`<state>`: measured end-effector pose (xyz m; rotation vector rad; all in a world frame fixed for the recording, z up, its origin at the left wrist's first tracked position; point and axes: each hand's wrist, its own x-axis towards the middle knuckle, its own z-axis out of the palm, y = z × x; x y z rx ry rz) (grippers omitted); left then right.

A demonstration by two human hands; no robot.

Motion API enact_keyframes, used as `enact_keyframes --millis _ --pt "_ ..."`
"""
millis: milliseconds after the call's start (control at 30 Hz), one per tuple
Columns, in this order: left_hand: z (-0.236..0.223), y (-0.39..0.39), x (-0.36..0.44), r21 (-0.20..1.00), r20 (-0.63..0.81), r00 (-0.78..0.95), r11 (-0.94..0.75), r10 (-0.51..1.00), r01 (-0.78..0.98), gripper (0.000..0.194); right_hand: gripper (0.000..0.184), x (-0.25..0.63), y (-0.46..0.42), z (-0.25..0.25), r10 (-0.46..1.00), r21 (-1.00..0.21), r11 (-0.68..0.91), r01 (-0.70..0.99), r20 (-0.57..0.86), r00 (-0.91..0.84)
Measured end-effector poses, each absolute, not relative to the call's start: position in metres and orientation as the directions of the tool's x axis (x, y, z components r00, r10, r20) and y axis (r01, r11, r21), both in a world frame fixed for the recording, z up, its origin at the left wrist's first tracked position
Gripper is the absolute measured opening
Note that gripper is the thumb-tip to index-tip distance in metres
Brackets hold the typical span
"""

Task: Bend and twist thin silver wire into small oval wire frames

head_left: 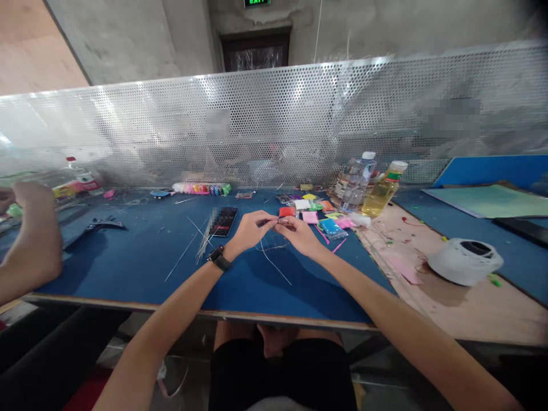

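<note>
Basically, L hand (256,227) & R hand (298,234) meet, fingers of each pinching what's prob. wire (277,269), w/ phone (225,220) nr L, red packet (286,212) just beyond R.

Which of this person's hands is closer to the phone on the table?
Left. The left hand is just right of the phone; the right hand is farther right, beyond the left.

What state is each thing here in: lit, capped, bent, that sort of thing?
Left grip: pinched shut on wire
Right grip: pinched shut on wire
Wire: curved, one end loose
Watch: worn
Phone: screen lit
Clear bottle: capped
Yellow-liquid bottle: capped
Red-capped bottle: capped
Exit sign: lit green
</note>
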<state>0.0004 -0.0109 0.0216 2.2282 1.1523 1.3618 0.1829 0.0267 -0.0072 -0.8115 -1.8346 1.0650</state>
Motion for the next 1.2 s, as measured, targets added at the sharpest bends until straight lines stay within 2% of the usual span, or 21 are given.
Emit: enact_keyframes --millis 333,833,1000,1200 --pt "0.0191 -0.0071 -0.0021 0.635 0.624 0.215 -0.648 0.752 0.421 0.019 0.03 0.1759 0.0169 -0.0031 0.858 -0.951 0.308 0.029 0.264 -0.441" --pt "0.0179 -0.0069 -0.0019 0.649 0.567 0.263 -0.62 0.78 0.441 0.027 0.034 0.1776 0.0234 -0.0043 0.83 -0.969 0.244 -0.05 0.235 -0.506" --pt "0.0146 -0.0045 -0.0027 0.583 0.592 0.287 -0.646 0.753 0.492 0.028 0.037 0.1789 0.0244 -0.0062 0.843 -0.983 0.17 -0.063 0.178 -0.507" --pt "0.0157 -0.0067 -0.0004 0.533 0.629 0.288 -0.67 0.722 0.517 0.024 0.038 0.1806 0.0229 -0.0061 0.842 -0.987 0.153 -0.05 0.156 -0.516"
